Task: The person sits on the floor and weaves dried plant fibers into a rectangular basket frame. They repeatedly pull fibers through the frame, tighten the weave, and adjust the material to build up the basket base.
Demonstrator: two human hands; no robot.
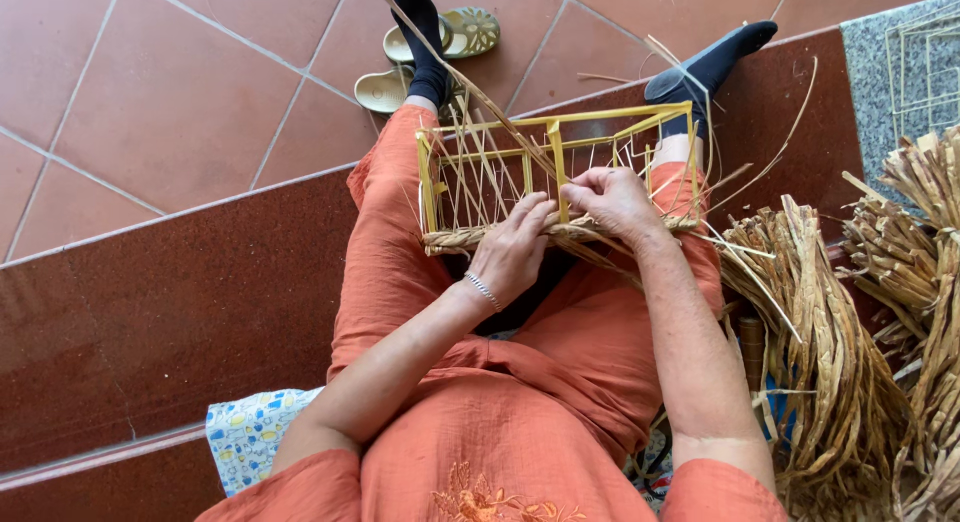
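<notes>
Right hand (612, 200) closed on the woven straw band (470, 238) at the near edge of a yellow frame (555, 142), fingers curled over the band beside an upright bar of the frame. Left hand (515, 247) lies just left of it, fingers bent and pressing on the same band, a silver bracelet (484, 290) at the wrist; the two hands are nearly touching. The frame rests on the person's lap, across orange trousers (385, 252), its thin straw strands (470, 167) running from the near edge to the far edge, and one long strand (450, 67) slanting up and away to the left. Beyond the frame, two feet in dark socks (425, 32) point away. A pair of pale sandals (440, 52) lies on the tiled floor (150, 102) at the far left. Bundles of dried straw (820, 352) lie to the right, on the dark red step (180, 302). A patterned cushion (250, 432) shows under the person, near left.
</notes>
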